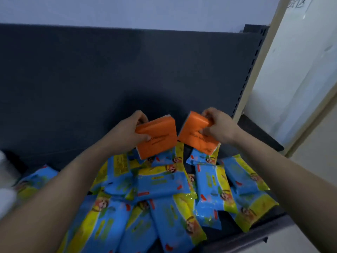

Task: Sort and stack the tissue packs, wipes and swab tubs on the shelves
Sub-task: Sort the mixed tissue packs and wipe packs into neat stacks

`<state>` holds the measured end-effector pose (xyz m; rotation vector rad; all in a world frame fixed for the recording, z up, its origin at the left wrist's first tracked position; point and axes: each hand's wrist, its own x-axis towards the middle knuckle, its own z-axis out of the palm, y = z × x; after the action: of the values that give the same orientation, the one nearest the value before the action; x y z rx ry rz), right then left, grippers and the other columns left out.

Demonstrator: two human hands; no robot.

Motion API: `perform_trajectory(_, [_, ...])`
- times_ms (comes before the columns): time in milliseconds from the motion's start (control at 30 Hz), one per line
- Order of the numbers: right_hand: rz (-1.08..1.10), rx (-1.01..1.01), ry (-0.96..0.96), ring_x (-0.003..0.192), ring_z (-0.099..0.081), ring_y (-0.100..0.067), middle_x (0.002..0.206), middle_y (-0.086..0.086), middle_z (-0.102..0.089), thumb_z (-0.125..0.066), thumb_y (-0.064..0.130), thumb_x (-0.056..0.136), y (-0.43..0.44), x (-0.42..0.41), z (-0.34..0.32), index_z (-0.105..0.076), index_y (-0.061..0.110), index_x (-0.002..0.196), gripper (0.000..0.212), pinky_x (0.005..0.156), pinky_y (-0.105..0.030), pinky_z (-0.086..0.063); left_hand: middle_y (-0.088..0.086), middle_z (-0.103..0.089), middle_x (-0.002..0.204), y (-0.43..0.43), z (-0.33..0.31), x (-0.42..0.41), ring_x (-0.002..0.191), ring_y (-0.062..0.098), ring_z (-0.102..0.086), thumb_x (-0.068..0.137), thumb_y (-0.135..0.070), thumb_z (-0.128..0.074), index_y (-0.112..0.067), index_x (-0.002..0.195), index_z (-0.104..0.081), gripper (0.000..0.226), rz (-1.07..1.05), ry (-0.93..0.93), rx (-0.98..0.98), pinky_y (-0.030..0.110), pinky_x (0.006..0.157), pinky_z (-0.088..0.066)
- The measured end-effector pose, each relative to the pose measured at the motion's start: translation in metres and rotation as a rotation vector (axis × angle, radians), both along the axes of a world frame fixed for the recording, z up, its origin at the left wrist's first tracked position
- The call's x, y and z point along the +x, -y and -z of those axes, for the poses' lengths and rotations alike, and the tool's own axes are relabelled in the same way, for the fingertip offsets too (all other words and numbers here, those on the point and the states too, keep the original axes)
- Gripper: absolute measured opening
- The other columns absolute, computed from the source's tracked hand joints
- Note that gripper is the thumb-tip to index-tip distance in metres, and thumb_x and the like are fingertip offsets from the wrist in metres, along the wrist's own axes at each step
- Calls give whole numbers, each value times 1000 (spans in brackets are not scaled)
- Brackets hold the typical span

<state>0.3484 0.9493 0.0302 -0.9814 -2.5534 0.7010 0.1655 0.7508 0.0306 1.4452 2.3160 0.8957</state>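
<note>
My left hand point(135, 127) grips an orange tissue pack point(158, 138) by its left edge, held above the shelf. My right hand point(218, 126) grips a second orange tissue pack point(194, 137) by its right edge, tilted, its lower corner near the wipes. The two orange packs sit side by side, almost touching. Below them, several blue and yellow wipes packs point(164, 183) lie in a loose heap across the dark shelf point(255, 234). No swab tubs show.
The dark back panel point(109, 79) of the shelf rises behind the hands. A slotted upright point(251, 70) stands at the right, with a pale wall and door frame point(300, 79) beyond. White blurred objects point(7, 179) sit at the far left.
</note>
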Motion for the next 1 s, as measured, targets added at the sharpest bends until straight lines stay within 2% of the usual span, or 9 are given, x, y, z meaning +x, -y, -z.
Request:
perform_trajectory(67, [-47, 46, 57, 94, -55, -24, 100, -2, -55, -73, 15, 74, -12, -4, 1, -51, 18, 105, 38, 80, -33, -44, -3, -58, 97, -7, 4, 4, 84, 14, -58, 81, -19, -68, -25, 100, -53, 25, -33, -18, 26, 22, 64, -43])
perform_trajectory(167, [-153, 78, 136, 102, -54, -24, 103, 2, -53, -73, 19, 75, -19, -15, 1, -54, 19, 113, 42, 91, -41, -44, 3, -53, 104, -11, 7, 3, 91, 17, -55, 82, -17, -66, -23, 108, -59, 27, -124, -80, 25, 23, 75, -39])
perform_trajectory(367, [-320, 35, 129, 103, -54, -21, 109, 1, -55, -70, 22, 80, -12, -41, 2, -54, 20, 118, 41, 88, -36, -45, 4, -44, 104, 4, 7, -16, 98, 20, -50, 86, -14, -62, -19, 120, -59, 34, -265, -172, -15, 21, 85, -33])
perform_trajectory(433, [-344, 20, 112, 102, -53, -20, 112, 0, -54, -69, 23, 82, -6, -49, 3, -53, 20, 122, 43, 82, -33, -45, 5, -46, 104, 8, 8, -25, 102, 23, -51, 86, -13, -62, -17, 120, -60, 34, -291, -186, -28, 22, 89, -34])
perform_trajectory(500, [-378, 12, 100, 97, -50, -16, 112, 0, -54, -67, 22, 84, 0, -57, 4, -53, 19, 124, 43, 74, -29, -42, 6, -47, 103, 11, 9, -32, 104, 26, -52, 87, -13, -62, -18, 119, -61, 33, -311, -184, -41, 25, 89, -36])
perform_trajectory(567, [-402, 35, 80, 97, -48, -13, 115, -2, -54, -68, 21, 84, 6, -65, 5, -54, 18, 124, 42, 77, -26, -38, 5, -46, 103, 15, 11, -38, 104, 27, -52, 87, -13, -61, -18, 118, -62, 31, -323, -178, -51, 27, 88, -37])
perform_trajectory(733, [-412, 108, 62, 104, -42, -16, 111, -2, -40, -68, 23, 84, 24, -88, 7, -56, 19, 125, 43, 87, -24, -35, 3, -41, 105, 27, 12, -50, 102, 21, -46, 88, -11, -60, -18, 119, -61, 31, -327, -166, -4, 26, 88, -34])
perform_trajectory(867, [-373, 186, 54, 113, -44, -23, 116, -6, -47, -68, 22, 84, 33, -99, 11, -57, 18, 125, 43, 94, -30, -37, 3, -43, 101, 35, 19, -49, 93, 20, -48, 85, -11, -63, -15, 107, -59, 22, -347, -182, 99, 30, 79, -39])
perform_trajectory(1000, [-308, 356, 86, 116, -43, -23, 121, -3, -53, -63, 27, 87, 41, -103, 16, -55, 23, 127, 41, 99, -39, -32, 2, -38, 102, 42, 28, -51, 97, 24, -46, 83, -14, -67, -12, 112, -59, 31, -392, -272, 130, 28, 84, -37])
